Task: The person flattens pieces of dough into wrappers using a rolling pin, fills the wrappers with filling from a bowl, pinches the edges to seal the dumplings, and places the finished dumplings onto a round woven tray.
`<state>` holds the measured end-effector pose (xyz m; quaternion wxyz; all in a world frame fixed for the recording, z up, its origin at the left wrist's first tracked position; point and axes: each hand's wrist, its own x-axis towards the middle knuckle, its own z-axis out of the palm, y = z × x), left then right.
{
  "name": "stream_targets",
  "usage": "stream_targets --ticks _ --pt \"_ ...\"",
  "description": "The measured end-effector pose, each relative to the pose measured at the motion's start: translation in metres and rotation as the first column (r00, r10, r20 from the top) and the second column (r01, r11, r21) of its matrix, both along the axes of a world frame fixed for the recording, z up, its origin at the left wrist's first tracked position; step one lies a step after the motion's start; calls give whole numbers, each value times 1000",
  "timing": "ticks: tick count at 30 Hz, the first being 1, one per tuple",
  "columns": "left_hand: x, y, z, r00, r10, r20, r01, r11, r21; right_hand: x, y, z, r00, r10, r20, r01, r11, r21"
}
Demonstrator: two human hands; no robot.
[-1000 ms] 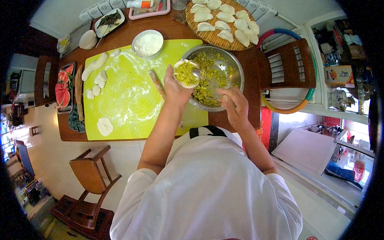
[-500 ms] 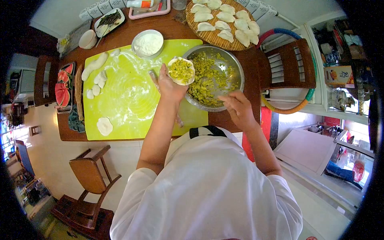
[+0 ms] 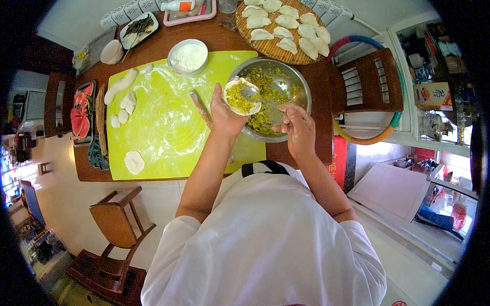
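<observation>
My left hand (image 3: 225,116) cups a round dumpling wrapper (image 3: 234,105) heaped with yellow-green chopped filling (image 3: 238,95). My right hand (image 3: 300,131) pinches the thin handle of a metal spoon (image 3: 249,92), whose bowl presses on the filling inside the wrapper. Both hands are at the near side of a large steel bowl (image 3: 305,87), which holds more of the same filling. A rolling pin (image 3: 200,108) lies on the green mat (image 3: 173,148) just left of my left hand, its near end partly hidden by my forearm.
On the mat are a flat wrapper (image 3: 134,162), a dough roll (image 3: 121,86) and several dough lumps. A flour bowl (image 3: 189,56) stands behind. Shaped dumplings (image 3: 287,21) sit on a woven tray (image 3: 275,53) at the back right. Watermelon slices (image 3: 81,117) lie far left.
My left hand has moved slightly right with the filled wrapper. My right hand has shifted a little, and the spoon's bowl now shows in the filling on the wrapper.
</observation>
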<state>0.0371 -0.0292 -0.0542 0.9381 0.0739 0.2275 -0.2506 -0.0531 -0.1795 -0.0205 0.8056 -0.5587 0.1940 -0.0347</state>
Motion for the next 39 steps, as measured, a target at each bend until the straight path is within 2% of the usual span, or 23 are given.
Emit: stream_targets --ticks 5,7,11,13,14,16,17,19,20,21,22,23,25,26,28,32,34,35,37,38,39 --pt "1 -1 -10 999 0 52 2 999 -34 2 -1 -2 998 5 67 -7 1000 31" --pt "2 -4 -11 998 -19 56 21 999 -35 5 1 -1 996 91 -26 -94 986 -139" --pt "2 -3 -12 998 -54 43 53 998 30 4 0 -2 994 107 25 -103 986 -130" --pt "1 -2 -16 998 -44 34 43 998 48 2 0 -7 980 198 26 -183 942 -280" --pt "1 -2 -17 998 -48 34 47 998 48 0 -2 -9 981 194 26 -179 943 -281" --pt "2 -2 -15 1000 -9 1 9 997 81 -4 -6 -11 989 84 119 -52 968 -246" --pt "3 0 -16 1000 -6 -1 6 997 83 -4 -10 -10 989 87 118 -56 968 -244" --pt "6 5 -19 999 24 -26 -21 993 117 -6 -21 -6 999 43 -3 -35 779 -627" --pt "8 7 -23 999 24 -25 -21 993 116 -9 -28 -16 999 42 -3 -35 778 -627" --pt "10 8 -29 999 33 -5 -33 994 107 -14 -35 -38 988 152 -2 -75 478 -875" --pt "10 8 -30 999 41 15 -42 994 97 -17 -38 -49 967 249 -45 -73 104 -992" --pt "10 7 -31 999 39 16 -40 995 95 -20 -41 -58 968 247 -45 -72 102 -992" --pt "9 7 -26 1000 21 -1 -21 999 27 -26 -40 -64 925 358 -126 -136 3 -991" --pt "8 7 -22 1000 19 -1 -19 999 30 -27 -39 -65 926 356 -126 -137 6 -991" --pt "5 4 -15 1000 -16 -22 17 999 32 -28 -35 -64 892 386 -235 -185 -163 -969" --pt "-1 1 -13 998 -65 22 65 998 -11 -28 -27 -40 886 447 -124 -69 -136 -988" --pt "-7 -2 2 994 -103 -32 105 993 62 -20 -25 -29 904 402 147 140 47 -989" --pt "-10 -4 4 993 -110 -32 111 992 63 -16 -25 -29 906 396 148 141 47 -989" --pt "-15 -10 7 988 -147 -41 150 985 83 -4 -28 -30 804 505 312 284 134 -949" --pt "-18 -11 10 988 -152 -39 155 985 81 1 -29 -26 806 502 313 287 131 -949" --pt "-21 -11 14 980 -199 -26 201 978 57 5 -30 -21 761 575 300 267 144 -953"
